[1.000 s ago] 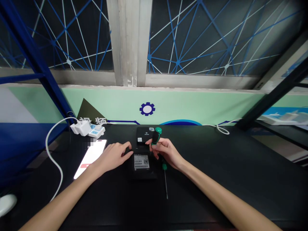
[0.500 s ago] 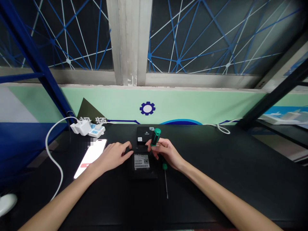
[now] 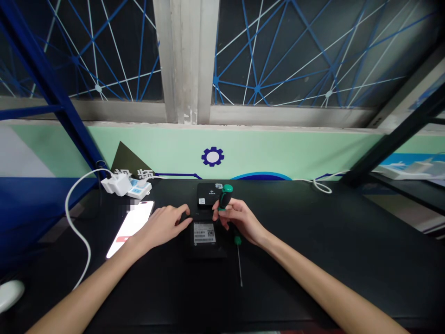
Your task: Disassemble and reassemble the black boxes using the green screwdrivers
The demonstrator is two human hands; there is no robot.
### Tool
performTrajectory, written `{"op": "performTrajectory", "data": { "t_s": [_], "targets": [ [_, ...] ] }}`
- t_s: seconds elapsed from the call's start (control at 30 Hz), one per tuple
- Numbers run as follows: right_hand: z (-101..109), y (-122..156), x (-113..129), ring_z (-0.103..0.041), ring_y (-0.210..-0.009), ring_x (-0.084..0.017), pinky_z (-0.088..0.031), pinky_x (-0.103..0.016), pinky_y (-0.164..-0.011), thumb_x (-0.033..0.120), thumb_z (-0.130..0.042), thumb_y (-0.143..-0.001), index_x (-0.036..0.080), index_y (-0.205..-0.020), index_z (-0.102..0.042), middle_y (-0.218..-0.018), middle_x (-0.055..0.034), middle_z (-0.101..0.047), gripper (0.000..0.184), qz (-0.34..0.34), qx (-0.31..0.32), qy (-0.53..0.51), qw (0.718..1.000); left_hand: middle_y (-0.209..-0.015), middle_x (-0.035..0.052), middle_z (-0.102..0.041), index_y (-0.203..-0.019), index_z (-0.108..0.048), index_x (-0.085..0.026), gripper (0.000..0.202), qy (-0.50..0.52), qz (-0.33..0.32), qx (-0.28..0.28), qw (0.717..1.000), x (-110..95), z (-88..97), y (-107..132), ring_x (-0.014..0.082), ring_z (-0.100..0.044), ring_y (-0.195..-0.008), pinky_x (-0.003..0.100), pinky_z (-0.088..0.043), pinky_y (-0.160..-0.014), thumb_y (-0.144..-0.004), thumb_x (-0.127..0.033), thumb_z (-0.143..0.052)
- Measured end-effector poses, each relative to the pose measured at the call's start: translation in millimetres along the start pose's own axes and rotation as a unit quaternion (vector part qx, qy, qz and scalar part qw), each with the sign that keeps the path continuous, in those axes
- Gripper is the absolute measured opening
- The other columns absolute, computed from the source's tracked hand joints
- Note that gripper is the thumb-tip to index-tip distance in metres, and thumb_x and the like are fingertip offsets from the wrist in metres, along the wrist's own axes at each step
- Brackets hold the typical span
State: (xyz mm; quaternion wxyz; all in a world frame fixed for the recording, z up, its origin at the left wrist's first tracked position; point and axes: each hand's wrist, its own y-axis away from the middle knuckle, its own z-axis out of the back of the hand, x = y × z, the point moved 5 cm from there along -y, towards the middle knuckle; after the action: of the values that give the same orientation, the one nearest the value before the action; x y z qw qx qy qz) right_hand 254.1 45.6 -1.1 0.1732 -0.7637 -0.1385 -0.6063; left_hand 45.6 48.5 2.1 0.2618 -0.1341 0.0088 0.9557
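My right hand (image 3: 238, 219) is closed round a green-and-black screwdriver (image 3: 225, 196), held upright over the far right corner of a flat black box (image 3: 207, 237) with a white label. My left hand (image 3: 166, 226) lies with its fingers spread and flat against the box's far left corner. A second small black box (image 3: 205, 195) sits just behind the first. Another screwdriver (image 3: 238, 260) with a thin shaft and green collar lies on the table, partly under my right wrist.
A phone (image 3: 130, 227) with a lit screen lies left of my left hand. Behind it sit a white charger (image 3: 116, 184) and a white cable (image 3: 73, 222) looping to the left. A white cable (image 3: 321, 186) lies at the back right. The table (image 3: 347, 250) is black.
Almost nothing has moved. The screwdriver in my right hand has shifted very slightly; my left hand has stayed on the box.
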Motion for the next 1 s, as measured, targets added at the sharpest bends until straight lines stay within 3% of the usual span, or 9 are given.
{"op": "performTrajectory", "data": {
  "t_s": [0.13, 0.3, 0.5, 0.63, 0.8, 1.0],
  "targets": [
    [0.2, 0.4, -0.5, -0.052, -0.057, -0.011, -0.042, -0.023, -0.053, 0.028, -0.072, -0.081, 0.015, -0.096, -0.072, -0.077, -0.0031, -0.068, 0.02, -0.001, 0.006, 0.005, 1.0, -0.062, -0.0037, -0.059, -0.102, -0.058, -0.026, 0.025, 0.003, 0.0, 0.001, 1.0, -0.2, 0.8, 0.1, 0.0192, -0.058, -0.058, 0.027, -0.029, -0.053, -0.099, -0.044, -0.041],
    [-0.5, 0.6, 0.2, -0.052, -0.052, -0.011, -0.041, -0.023, -0.051, 0.028, -0.075, -0.08, 0.019, -0.107, -0.063, -0.075, -0.0015, -0.071, 0.031, 0.014, -0.004, -0.014, 1.0, -0.063, -0.0041, -0.057, -0.098, -0.057, -0.026, 0.022, 0.002, 0.007, -0.001, 1.0, -2.3, 3.4, 0.8, 0.0187, -0.057, -0.058, 0.027, -0.027, -0.053, -0.098, -0.043, -0.043],
    [0.7, -0.6, -1.9, -0.052, -0.054, -0.01, -0.041, -0.022, -0.051, 0.029, -0.072, -0.082, 0.016, -0.095, -0.067, -0.08, -0.0052, -0.072, 0.019, 0.008, 0.006, -0.015, 1.0, -0.063, -0.0042, -0.058, -0.098, -0.057, -0.026, 0.022, 0.002, 0.008, -0.001, 1.0, -2.8, 3.7, 0.8, 0.0179, -0.057, -0.057, 0.027, -0.028, -0.053, -0.098, -0.044, -0.043],
    [2.4, -0.7, -3.2, -0.05, -0.055, -0.009, -0.041, -0.022, -0.051, 0.03, -0.072, -0.083, 0.014, -0.097, -0.073, -0.078, -0.0037, -0.068, 0.022, 0.009, 0.004, -0.002, 1.0, -0.064, -0.0039, -0.058, -0.1, -0.057, -0.026, 0.023, -0.005, 0.009, -0.001, 1.0, -1.7, 2.8, 0.4, 0.0178, -0.058, -0.058, 0.027, -0.029, -0.053, -0.098, -0.044, -0.043],
    [-0.6, -0.1, -1.9, -0.051, -0.052, -0.009, -0.041, -0.022, -0.05, 0.031, -0.074, -0.082, 0.017, -0.105, -0.066, -0.074, -0.0009, -0.067, 0.028, 0.013, -0.001, -0.013, 1.0, -0.063, -0.0041, -0.058, -0.099, -0.057, -0.027, 0.022, -0.008, 0.009, 0.002, 1.0, -1.4, 1.9, 0.1, 0.0184, -0.058, -0.059, 0.027, -0.027, -0.053, -0.099, -0.044, -0.043],
    [-1.0, -0.6, -1.8, -0.052, -0.053, -0.01, -0.041, -0.021, -0.049, 0.029, -0.073, -0.082, 0.018, -0.1, -0.063, -0.078, -0.0033, -0.071, 0.024, 0.018, 0.002, -0.02, 1.0, -0.063, -0.0045, -0.058, -0.099, -0.057, -0.027, 0.022, -0.004, 0.009, 0.003, 1.0, -1.7, 2.6, 0.2, 0.0183, -0.057, -0.058, 0.027, -0.027, -0.054, -0.099, -0.044, -0.043]
  ]
}}
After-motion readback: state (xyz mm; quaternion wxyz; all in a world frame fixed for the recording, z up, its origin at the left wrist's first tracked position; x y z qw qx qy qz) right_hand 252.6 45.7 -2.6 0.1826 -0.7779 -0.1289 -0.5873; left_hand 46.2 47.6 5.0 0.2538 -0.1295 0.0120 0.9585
